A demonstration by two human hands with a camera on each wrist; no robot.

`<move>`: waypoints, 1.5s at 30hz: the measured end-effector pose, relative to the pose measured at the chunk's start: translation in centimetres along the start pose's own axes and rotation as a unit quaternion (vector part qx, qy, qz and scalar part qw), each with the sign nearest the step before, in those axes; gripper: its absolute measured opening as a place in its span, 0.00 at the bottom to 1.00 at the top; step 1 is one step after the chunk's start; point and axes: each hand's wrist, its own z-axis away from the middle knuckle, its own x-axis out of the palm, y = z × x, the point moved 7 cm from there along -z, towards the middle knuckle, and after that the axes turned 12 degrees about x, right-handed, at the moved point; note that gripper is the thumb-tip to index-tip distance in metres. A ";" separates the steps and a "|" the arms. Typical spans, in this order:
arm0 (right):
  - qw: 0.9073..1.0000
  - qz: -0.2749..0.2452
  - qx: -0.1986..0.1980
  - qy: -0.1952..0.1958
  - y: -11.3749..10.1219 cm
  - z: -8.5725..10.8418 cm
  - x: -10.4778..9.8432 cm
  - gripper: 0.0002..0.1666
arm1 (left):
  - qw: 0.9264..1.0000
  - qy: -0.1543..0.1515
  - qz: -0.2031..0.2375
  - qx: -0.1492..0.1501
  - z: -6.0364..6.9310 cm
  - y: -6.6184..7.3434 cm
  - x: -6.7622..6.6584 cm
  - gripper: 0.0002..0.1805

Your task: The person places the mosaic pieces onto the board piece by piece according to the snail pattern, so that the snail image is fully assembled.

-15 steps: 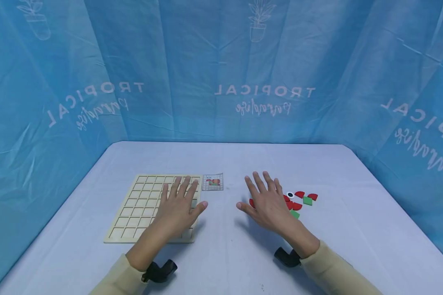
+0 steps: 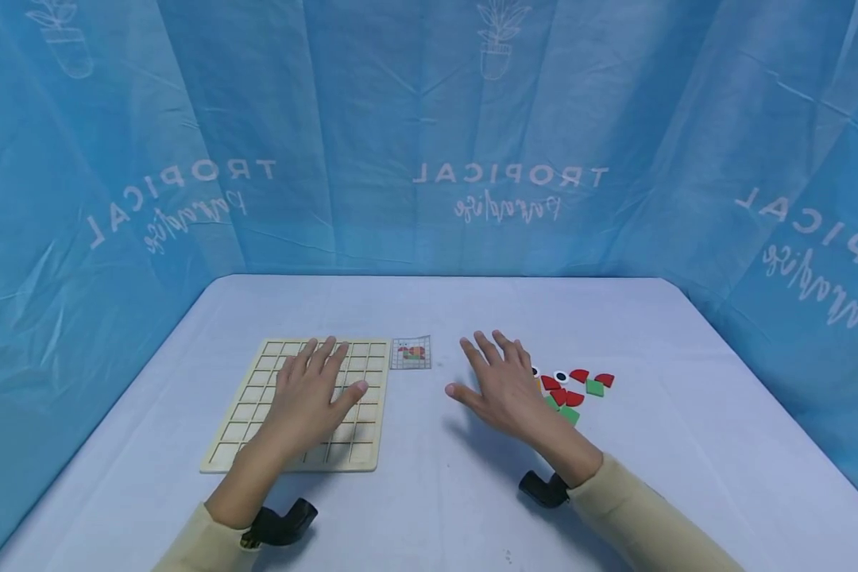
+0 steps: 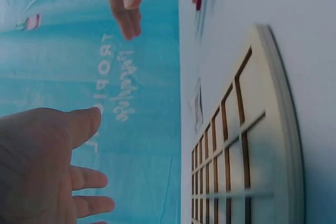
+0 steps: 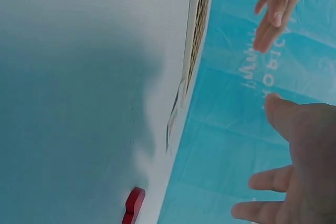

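My left hand (image 2: 303,409) hovers above a pale wooden grid board (image 2: 363,429), fingers spread and nothing held. In the left wrist view the board (image 3: 262,166) lies flat on the table, its squares bare where visible. Over the table to the right, my right hand (image 2: 504,393) is held with straight fingers, holding nothing. It hides part of a loose group of red quarter-round pieces (image 2: 575,399), green squares (image 2: 595,388) and white eye discs (image 2: 561,377). A small picture card (image 2: 411,353) with a coloured figure on a grid lies against the board's right edge.
A white cloth (image 2: 443,508) covers the table. Blue printed curtains (image 2: 415,230) stand behind it and along both sides. Black wrist mounts (image 2: 282,524) hang below each forearm near the table.
Both hands have shifted left, the left one farther across the board. More of the red and green pieces and a second eye disc now show beside the right hand.
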 end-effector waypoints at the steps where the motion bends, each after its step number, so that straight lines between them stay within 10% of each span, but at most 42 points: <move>1: 1.000 -0.005 0.001 -0.004 -0.1 -0.1 0.1 0.48 | 1.000 0.002 0.001 -0.001 0.1 -0.2 -0.2 0.38; 24: 0.992 -0.119 -0.023 -0.032 -3.2 -4.3 2.4 0.35 | 0.994 0.016 0.104 -0.025 1.9 -6.3 -2.1 0.33; 45: 0.976 -0.194 -0.002 -0.097 -4.0 -7.6 5.2 0.27 | 0.972 -0.055 0.224 -0.053 3.8 -12.9 -1.4 0.36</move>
